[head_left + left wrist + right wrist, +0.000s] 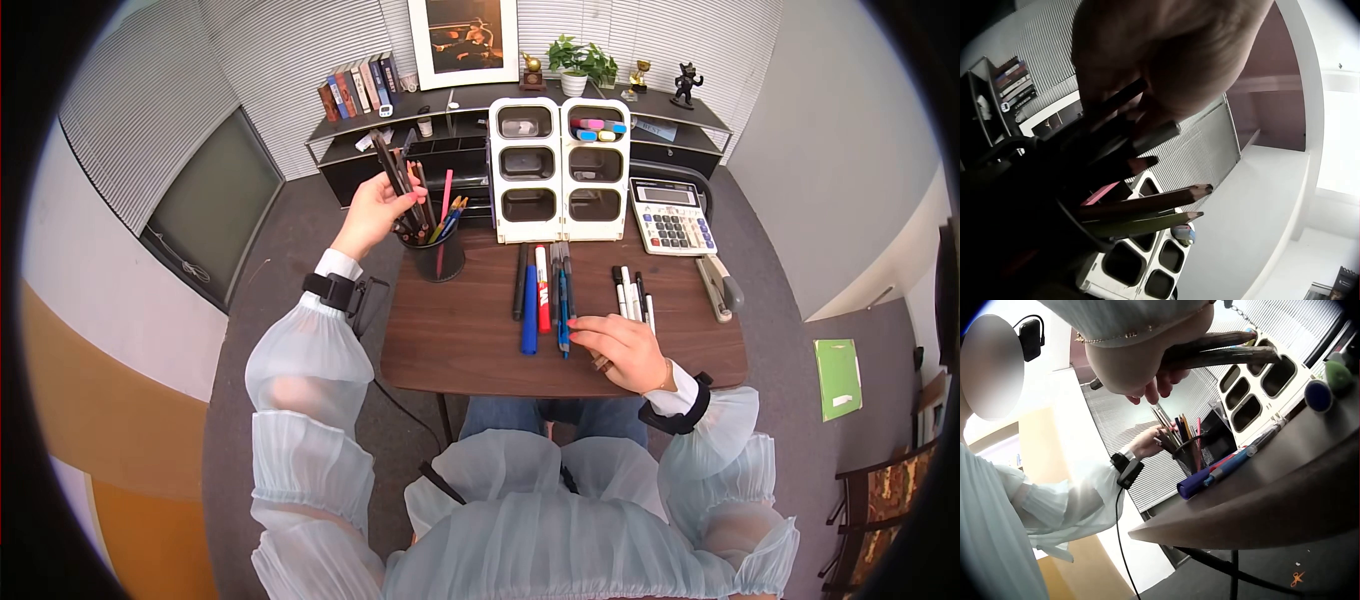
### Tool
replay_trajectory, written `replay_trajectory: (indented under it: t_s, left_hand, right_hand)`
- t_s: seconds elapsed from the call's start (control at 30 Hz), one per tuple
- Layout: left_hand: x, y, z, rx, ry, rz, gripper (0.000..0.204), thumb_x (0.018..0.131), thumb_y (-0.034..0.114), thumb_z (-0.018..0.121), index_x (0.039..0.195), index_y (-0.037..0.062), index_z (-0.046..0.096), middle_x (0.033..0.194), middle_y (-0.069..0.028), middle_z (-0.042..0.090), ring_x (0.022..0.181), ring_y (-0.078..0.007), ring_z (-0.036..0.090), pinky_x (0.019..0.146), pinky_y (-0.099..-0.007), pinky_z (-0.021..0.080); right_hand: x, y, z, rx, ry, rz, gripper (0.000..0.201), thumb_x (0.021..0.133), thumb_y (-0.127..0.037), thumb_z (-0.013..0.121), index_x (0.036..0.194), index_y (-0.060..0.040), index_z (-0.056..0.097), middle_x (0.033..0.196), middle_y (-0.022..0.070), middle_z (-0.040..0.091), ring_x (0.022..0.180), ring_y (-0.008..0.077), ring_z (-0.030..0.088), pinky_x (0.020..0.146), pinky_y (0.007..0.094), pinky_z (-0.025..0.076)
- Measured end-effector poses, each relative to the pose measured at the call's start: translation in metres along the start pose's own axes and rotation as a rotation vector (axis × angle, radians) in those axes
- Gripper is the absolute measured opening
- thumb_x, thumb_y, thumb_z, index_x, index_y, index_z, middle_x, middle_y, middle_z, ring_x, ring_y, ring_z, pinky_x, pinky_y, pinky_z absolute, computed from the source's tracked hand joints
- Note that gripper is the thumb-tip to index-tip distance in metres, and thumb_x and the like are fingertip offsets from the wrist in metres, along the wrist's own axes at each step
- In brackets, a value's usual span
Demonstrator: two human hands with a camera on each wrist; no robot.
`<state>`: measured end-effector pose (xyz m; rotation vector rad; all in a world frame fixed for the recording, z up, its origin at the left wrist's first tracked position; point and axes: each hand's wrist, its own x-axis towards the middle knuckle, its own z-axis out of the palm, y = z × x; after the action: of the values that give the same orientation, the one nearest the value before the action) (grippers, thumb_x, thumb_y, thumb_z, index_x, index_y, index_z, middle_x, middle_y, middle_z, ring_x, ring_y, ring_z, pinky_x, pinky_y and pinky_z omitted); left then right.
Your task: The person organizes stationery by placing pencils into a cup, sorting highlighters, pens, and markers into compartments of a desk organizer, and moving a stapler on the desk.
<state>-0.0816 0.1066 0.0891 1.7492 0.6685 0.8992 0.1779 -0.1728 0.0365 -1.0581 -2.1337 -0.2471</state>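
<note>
Grasping dark sticks (387, 160) in left hand (380, 212) (worktop's (455, 350) far-left corner) and right hand (622, 352) (near edge). Likely light, stiff; pinch midway.

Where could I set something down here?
The widest bare patch is the left front of the table, between the pencil cup, the blue marker and the front edge. A smaller one lies between the white markers and the stapler. It's crowded before the white organizer, where pens and a red marker lie close together.

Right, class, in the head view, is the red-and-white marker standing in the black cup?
No, the red-and-white marker lies on the table, to the right of the black cup.
</note>
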Motion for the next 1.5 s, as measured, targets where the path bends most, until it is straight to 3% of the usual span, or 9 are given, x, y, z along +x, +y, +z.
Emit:
replay_trajectory:
  t_s: [0.53,0.73,0.93,0.97,1.0,1.07,1.2,1.33,1.5]
  left_hand:
    - [0.006,0.004,-0.005,0.009,-0.031,-0.001,0.032,0.077,0.003,0.062,0.107,-0.0028,0.052,0.099,-0.0121,0.061,0.092,-0.0157,0.059,0.081,-0.0254,0.046]
    - [0.019,0.015,-0.004,0.298,0.127,0.301,0.033,0.082,0.010,0.057,0.114,0.0017,0.052,0.102,-0.0085,0.060,0.093,-0.0127,0.058,0.079,-0.0255,0.046]
    - [0.029,0.074,0.036,1.067,-0.243,0.720,0.048,0.081,0.002,0.047,0.128,0.0083,0.038,0.132,-0.0106,0.038,0.122,-0.0290,0.036,0.098,-0.0369,0.032]
    - [0.032,0.069,0.040,1.156,-0.220,0.818,0.041,0.081,0.004,0.046,0.122,0.0068,0.047,0.124,-0.0119,0.048,0.112,-0.0300,0.046,0.093,-0.0363,0.038]
    - [0.032,0.069,0.039,1.155,-0.218,0.817,0.041,0.081,0.004,0.046,0.122,0.0068,0.047,0.124,-0.0119,0.048,0.112,-0.0300,0.046,0.093,-0.0363,0.038]
    - [0.034,0.069,0.033,1.242,-0.450,0.309,0.031,0.081,0.010,0.046,0.110,0.0058,0.057,0.107,-0.0130,0.058,0.098,-0.0296,0.055,0.085,-0.0355,0.043]
    - [0.021,0.062,0.016,1.027,-0.210,0.290,0.030,0.079,0.008,0.047,0.108,0.0044,0.057,0.104,-0.0138,0.059,0.096,-0.0286,0.056,0.083,-0.0353,0.044]
    - [0.029,0.064,0.021,1.043,-0.087,0.689,0.040,0.081,0.011,0.047,0.120,0.0047,0.045,0.128,-0.0127,0.042,0.116,-0.0293,0.042,0.095,-0.0362,0.037]
    - [0.049,0.055,0.037,1.199,-0.320,0.464,0.036,0.084,0.020,0.049,0.114,0.0001,0.050,0.120,-0.0160,0.049,0.110,-0.0305,0.047,0.092,-0.0345,0.039]
  right_hand:
    - [-0.004,0.000,0.004,0.037,0.009,0.044,0.038,0.056,0.003,0.062,0.093,-0.0061,0.058,0.101,0.0056,0.059,0.071,0.0220,0.059,0.059,0.0290,0.050]
    - [-0.005,0.000,0.004,0.048,0.010,0.060,0.038,0.056,0.003,0.062,0.093,-0.0063,0.058,0.100,0.0056,0.060,0.072,0.0219,0.059,0.060,0.0292,0.049]
    - [0.001,-0.003,0.007,0.061,0.011,0.045,0.035,0.059,0.002,0.062,0.093,-0.0060,0.058,0.100,0.0055,0.060,0.072,0.0217,0.058,0.060,0.0291,0.049]
    - [0.002,-0.004,0.007,0.063,0.007,0.044,0.035,0.059,0.002,0.062,0.093,-0.0060,0.058,0.100,0.0055,0.060,0.072,0.0217,0.058,0.060,0.0291,0.049]
    - [0.003,-0.005,0.006,0.070,-0.005,0.054,0.034,0.060,0.003,0.061,0.093,-0.0060,0.058,0.100,0.0060,0.060,0.074,0.0226,0.059,0.062,0.0296,0.050]
    - [0.003,-0.005,0.002,0.072,-0.015,0.065,0.034,0.061,0.003,0.061,0.093,-0.0060,0.058,0.100,0.0065,0.060,0.076,0.0234,0.059,0.063,0.0301,0.050]
    - [0.005,0.003,-0.017,0.108,0.167,0.262,0.030,0.068,0.010,0.053,0.094,-0.0054,0.058,0.097,0.0102,0.061,0.075,0.0225,0.060,0.066,0.0285,0.049]
    - [0.019,0.009,-0.031,0.497,0.506,0.625,0.016,0.084,0.004,0.047,0.095,-0.0015,0.057,0.092,0.0066,0.062,0.061,0.0071,0.049,0.054,0.0189,0.041]
    - [0.034,0.015,-0.040,0.766,0.785,0.680,0.018,0.091,-0.013,0.044,0.106,-0.0041,0.048,0.082,0.0059,0.057,0.054,0.0063,0.043,0.049,0.0192,0.038]
